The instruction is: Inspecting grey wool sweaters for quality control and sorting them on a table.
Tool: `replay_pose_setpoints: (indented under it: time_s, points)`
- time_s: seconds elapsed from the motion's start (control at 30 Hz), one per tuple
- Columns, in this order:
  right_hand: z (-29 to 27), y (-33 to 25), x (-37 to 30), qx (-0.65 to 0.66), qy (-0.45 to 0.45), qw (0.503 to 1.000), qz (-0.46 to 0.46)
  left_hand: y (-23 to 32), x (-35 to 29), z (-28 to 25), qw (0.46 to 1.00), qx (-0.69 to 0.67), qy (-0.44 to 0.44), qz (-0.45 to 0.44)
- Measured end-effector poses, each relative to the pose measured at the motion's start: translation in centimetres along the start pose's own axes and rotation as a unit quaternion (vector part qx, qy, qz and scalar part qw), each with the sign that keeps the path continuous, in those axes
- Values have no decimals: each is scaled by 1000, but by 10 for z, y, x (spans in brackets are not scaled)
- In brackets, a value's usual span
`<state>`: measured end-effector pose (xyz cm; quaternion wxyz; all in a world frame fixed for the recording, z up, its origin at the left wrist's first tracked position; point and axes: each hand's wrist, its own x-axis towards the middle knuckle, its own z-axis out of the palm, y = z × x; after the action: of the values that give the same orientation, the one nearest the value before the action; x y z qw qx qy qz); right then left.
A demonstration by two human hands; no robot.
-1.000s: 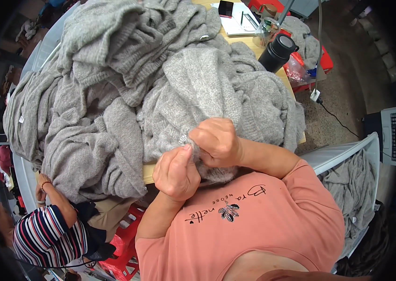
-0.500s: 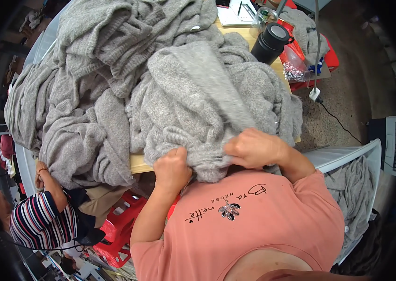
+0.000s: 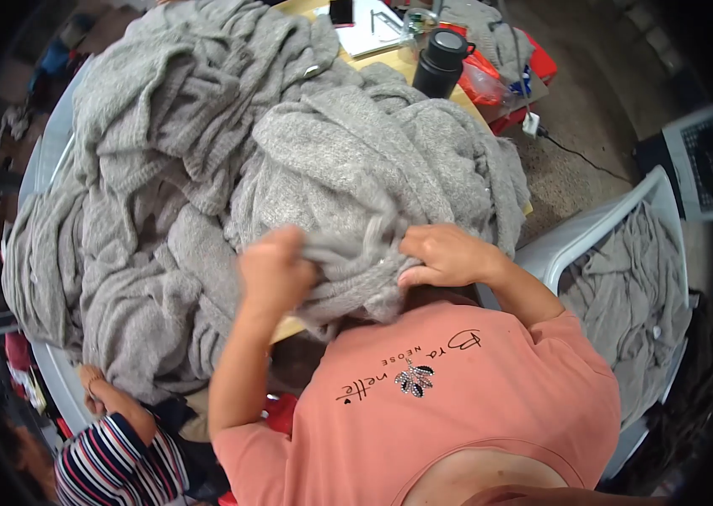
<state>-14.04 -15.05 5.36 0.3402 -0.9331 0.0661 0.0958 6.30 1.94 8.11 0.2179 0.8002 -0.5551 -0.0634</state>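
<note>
A grey knitted garment (image 3: pixel 356 177) lies on top of a large heap of grey knitwear (image 3: pixel 154 169) that covers the table. My left hand (image 3: pixel 272 268) is closed on a bunched fold at the garment's near edge. My right hand (image 3: pixel 445 253) grips the same edge a little to the right, fingers curled into the knit. Both hands hold the fabric just in front of my chest, above the table's near rim.
A black flask (image 3: pixel 442 61) stands at the far right of the table beside papers (image 3: pixel 369 25) and a red bag (image 3: pixel 491 80). A white plastic chair (image 3: pixel 601 244) with grey garments (image 3: pixel 635 287) is on my right. Another person's hand (image 3: pixel 95 384) and striped sleeve (image 3: pixel 116 464) are at lower left.
My hands have spread apart along the garment's edge and lifted the fold higher. The view has tilted, so the heap sits lower in the picture.
</note>
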Motion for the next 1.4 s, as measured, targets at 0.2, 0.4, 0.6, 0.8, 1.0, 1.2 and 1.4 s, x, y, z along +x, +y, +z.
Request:
replay_pose_setpoints:
  time_s: [0.2,0.4,0.6,0.8,1.0,1.2,1.4]
  points:
    - [0,-30,-14,145,345,925,-73,-12,49,-209,828,-84,538,133]
    - [14,-73,2,245,66,896,-364,86,49,-123,853,-311,407,99]
    - [55,-31,31,244,113,960,-80,178,75,-67,821,-14,368,437]
    - [4,110,-100,114,640,749,127,206,110,5,867,-143,222,421]
    - [24,159,-340,232,781,559,152,289,123,69,830,-320,-51,455]
    - [74,109,-391,107,109,779,608,372,92,165,775,-123,-370,497]
    - [55,111,-324,81,174,892,410,334,85,177,808,-149,-461,337]
